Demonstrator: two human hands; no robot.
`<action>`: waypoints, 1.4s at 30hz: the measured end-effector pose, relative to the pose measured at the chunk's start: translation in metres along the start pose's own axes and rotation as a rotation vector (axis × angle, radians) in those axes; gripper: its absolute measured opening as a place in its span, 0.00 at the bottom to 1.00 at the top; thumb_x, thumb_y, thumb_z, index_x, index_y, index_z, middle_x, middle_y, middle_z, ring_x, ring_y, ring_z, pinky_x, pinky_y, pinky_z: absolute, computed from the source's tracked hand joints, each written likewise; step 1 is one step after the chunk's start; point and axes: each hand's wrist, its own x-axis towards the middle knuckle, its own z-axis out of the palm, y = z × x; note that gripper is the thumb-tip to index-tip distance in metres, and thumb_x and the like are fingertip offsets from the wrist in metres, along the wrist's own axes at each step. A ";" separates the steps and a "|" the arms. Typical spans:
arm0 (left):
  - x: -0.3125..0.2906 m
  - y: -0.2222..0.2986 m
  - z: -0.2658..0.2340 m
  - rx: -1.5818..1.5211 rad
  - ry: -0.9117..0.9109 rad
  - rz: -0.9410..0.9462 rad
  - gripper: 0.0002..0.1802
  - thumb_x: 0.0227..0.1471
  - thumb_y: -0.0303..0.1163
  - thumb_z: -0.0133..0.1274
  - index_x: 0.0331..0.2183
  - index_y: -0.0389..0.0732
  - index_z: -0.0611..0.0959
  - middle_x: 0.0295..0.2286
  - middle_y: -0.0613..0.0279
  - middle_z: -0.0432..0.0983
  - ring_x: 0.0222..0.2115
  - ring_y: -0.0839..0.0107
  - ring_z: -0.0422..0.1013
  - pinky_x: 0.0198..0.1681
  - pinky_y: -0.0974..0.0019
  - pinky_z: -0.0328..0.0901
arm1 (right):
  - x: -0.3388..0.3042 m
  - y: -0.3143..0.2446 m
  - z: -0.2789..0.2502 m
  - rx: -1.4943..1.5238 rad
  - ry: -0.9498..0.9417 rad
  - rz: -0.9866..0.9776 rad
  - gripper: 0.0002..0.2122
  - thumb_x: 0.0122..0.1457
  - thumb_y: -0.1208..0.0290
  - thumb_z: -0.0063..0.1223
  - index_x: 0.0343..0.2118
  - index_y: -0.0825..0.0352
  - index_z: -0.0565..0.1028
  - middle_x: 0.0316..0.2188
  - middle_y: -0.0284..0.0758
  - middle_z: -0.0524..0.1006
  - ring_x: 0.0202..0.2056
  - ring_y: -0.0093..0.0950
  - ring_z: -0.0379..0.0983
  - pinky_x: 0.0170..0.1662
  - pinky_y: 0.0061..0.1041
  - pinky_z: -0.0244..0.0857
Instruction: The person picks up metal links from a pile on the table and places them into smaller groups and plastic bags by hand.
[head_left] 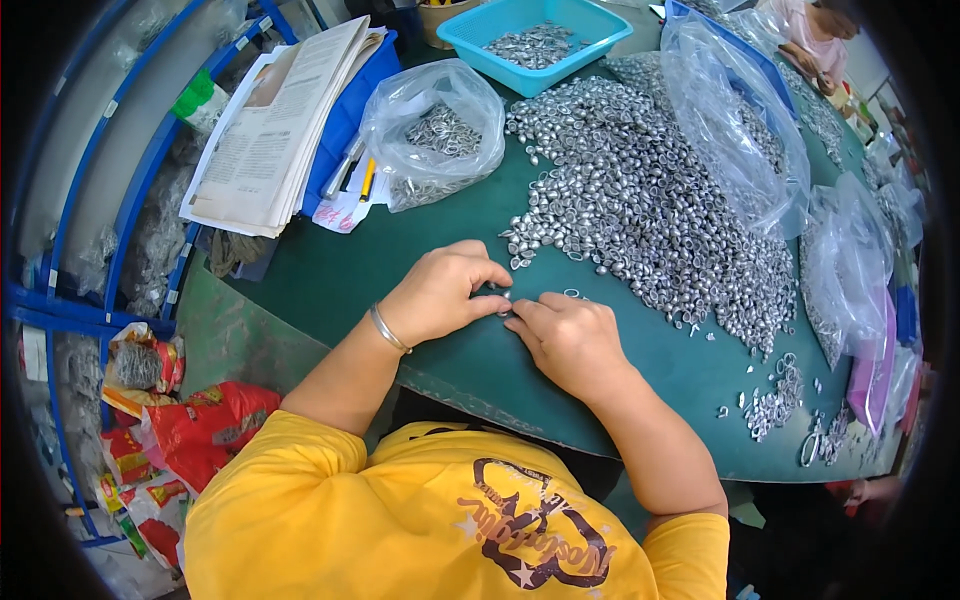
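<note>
My left hand (448,292), with a silver bangle on its wrist, pinches a small silver metal piece (506,296) between thumb and forefinger. My right hand (572,338) meets it there, thumb and finger pressed together against the same piece. Its exact shape is mostly covered by the fingertips. Just beyond my hands spreads a large heap of small shiny metal parts (625,170), rounded and hollow-looking. One loose oval ring (573,293) lies by my right knuckles. All this rests on a dark green tabletop (460,375).
Behind my left hand stands a see-through bag of metal rings (445,130). Newspapers (275,130) lean on a blue bin; a light-blue basket (530,48) holds more parts. Plastic bags (735,130) and loose clasps (775,405) lie right. Another person (815,40) sits far right. Blue shelving (130,200) stands left.
</note>
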 end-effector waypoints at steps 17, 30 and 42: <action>-0.002 -0.007 -0.013 -0.884 0.158 -0.347 0.05 0.45 0.21 0.52 0.26 0.39 0.72 0.18 0.72 0.63 0.13 0.88 0.52 0.14 0.81 0.44 | 0.003 -0.004 0.001 0.033 0.006 -0.073 0.03 0.46 0.71 0.55 0.22 0.63 0.74 0.15 0.32 0.68 0.17 0.32 0.69 0.18 0.28 0.63; -0.009 -0.013 0.001 0.052 0.106 -0.008 0.09 0.39 0.28 0.61 0.26 0.39 0.78 0.19 0.64 0.66 0.20 0.73 0.64 0.23 0.70 0.60 | 0.006 0.021 -0.020 1.351 -0.117 0.703 0.04 0.51 0.77 0.47 0.25 0.70 0.73 0.15 0.31 0.70 0.11 0.20 0.60 0.14 0.19 0.51; 0.017 -0.008 -0.020 -0.367 0.032 -0.189 0.04 0.43 0.26 0.53 0.26 0.36 0.78 0.20 0.66 0.68 0.16 0.75 0.62 0.20 0.73 0.60 | 0.050 0.023 -0.010 -0.013 -0.088 0.190 0.04 0.49 0.74 0.51 0.25 0.68 0.76 0.23 0.41 0.76 0.25 0.39 0.73 0.29 0.32 0.67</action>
